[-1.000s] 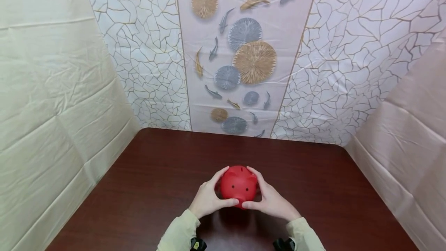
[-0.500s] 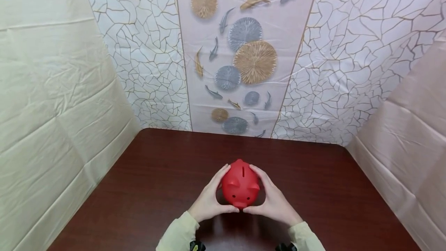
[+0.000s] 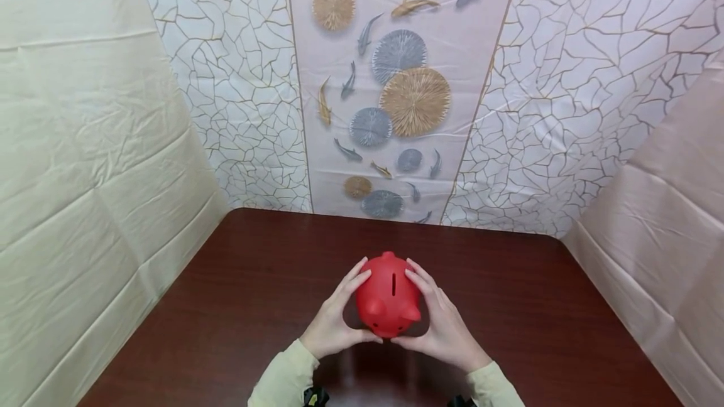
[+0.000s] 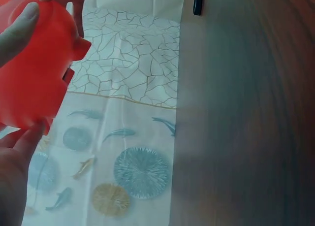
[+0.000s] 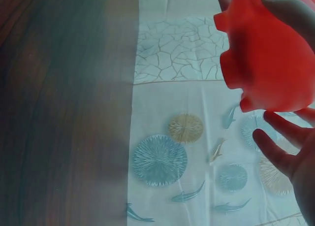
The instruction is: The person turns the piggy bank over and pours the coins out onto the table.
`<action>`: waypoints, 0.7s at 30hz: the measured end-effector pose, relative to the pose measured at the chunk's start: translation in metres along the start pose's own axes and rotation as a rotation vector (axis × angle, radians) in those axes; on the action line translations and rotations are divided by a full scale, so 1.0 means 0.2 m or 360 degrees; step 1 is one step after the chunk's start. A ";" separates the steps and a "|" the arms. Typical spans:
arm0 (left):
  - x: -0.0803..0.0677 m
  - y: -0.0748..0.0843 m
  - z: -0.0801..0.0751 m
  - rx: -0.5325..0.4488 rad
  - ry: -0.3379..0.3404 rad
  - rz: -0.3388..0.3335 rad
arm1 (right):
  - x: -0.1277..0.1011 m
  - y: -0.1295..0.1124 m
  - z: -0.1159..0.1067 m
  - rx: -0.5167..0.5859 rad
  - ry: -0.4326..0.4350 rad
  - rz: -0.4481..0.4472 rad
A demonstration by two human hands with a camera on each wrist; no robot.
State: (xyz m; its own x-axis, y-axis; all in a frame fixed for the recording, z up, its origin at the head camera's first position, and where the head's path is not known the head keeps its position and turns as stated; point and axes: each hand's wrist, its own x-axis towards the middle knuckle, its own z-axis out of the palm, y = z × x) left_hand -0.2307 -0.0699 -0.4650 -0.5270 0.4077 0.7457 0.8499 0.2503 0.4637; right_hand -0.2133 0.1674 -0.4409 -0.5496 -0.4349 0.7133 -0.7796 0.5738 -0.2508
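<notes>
A round red piggy bank (image 3: 387, 297) is held between both hands in the head view, its coin slot facing up and its snout tipped down toward the person. My left hand (image 3: 337, 319) grips its left side, thumb by the snout and fingers spread over the back. On the other side my right hand (image 3: 444, 325) grips it in the same way. The left wrist view has the piggy bank (image 4: 37, 63) in the air, apart from the tabletop. Stubby feet of the piggy bank (image 5: 270, 53) show in the right wrist view.
Beneath the hands lies a dark brown wooden table (image 3: 271, 269). Patterned cloth (image 3: 243, 112) with fish and round motifs hangs behind it, and plain cream cloth (image 3: 85, 174) lines the left. A small black object (image 4: 198, 4) shows in the left wrist view.
Between my hands the piggy bank has tipped snout-down, so its face has turned downward and its top slot has come into full view. Both hands have kept their grip, with fingers shifting slightly.
</notes>
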 end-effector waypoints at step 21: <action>0.04 0.00 -0.02 0.0132 0.0214 0.0449 | 0.04 0.00 0.04 0.0043 0.0327 -0.0440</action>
State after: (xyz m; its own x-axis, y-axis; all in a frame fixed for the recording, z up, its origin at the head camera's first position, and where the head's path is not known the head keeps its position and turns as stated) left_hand -0.2348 -0.0702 -0.4573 -0.2615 0.3530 0.8983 0.9569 0.2168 0.1933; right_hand -0.2192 0.1592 -0.4404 -0.2467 -0.4211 0.8728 -0.8998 0.4340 -0.0450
